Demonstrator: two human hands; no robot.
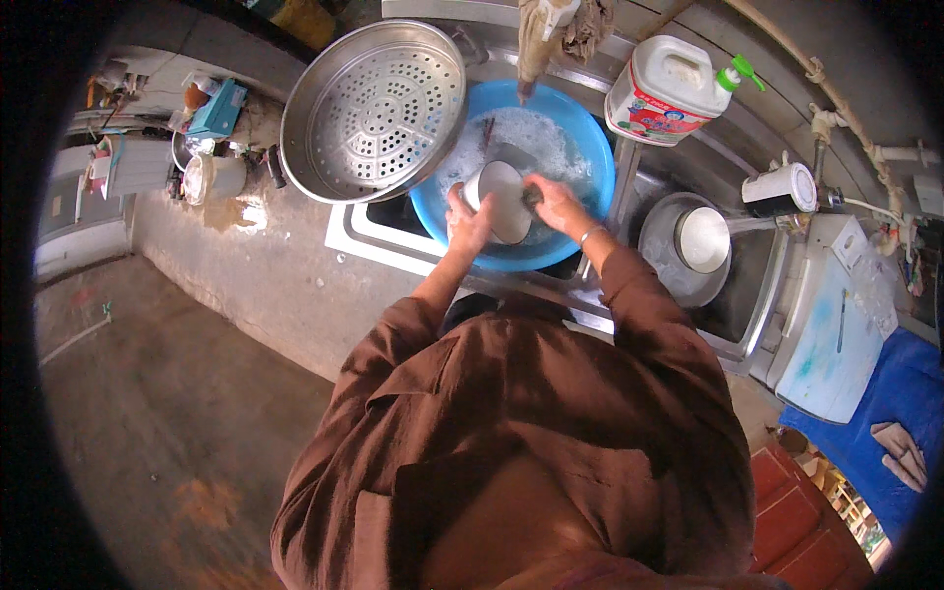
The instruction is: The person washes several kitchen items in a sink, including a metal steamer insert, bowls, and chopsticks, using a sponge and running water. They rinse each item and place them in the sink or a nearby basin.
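My left hand (470, 223) grips a white bowl (504, 199) by its side, thumb toward the inside. The bowl is tilted on its side above sudsy water (568, 140) in a blue plastic basin (607, 166). My right hand (559, 207) is at the bowl's rim and pinches a small dark scrubber (532, 195), mostly hidden by the fingers. Something dark and slender shows in the foam behind the bowl, too unclear to name. The basin sits over the left bowl of a stainless steel sink.
A perforated steel steamer tray (380, 122) overlaps the basin's left. A white detergent jug (660, 88) with a green pump stands behind, right. In the right sink, a metal basin (656, 276) holds a white bowl (703, 240) near the faucet (756, 223). A cloth-wrapped tap (532, 51) hangs over the basin.
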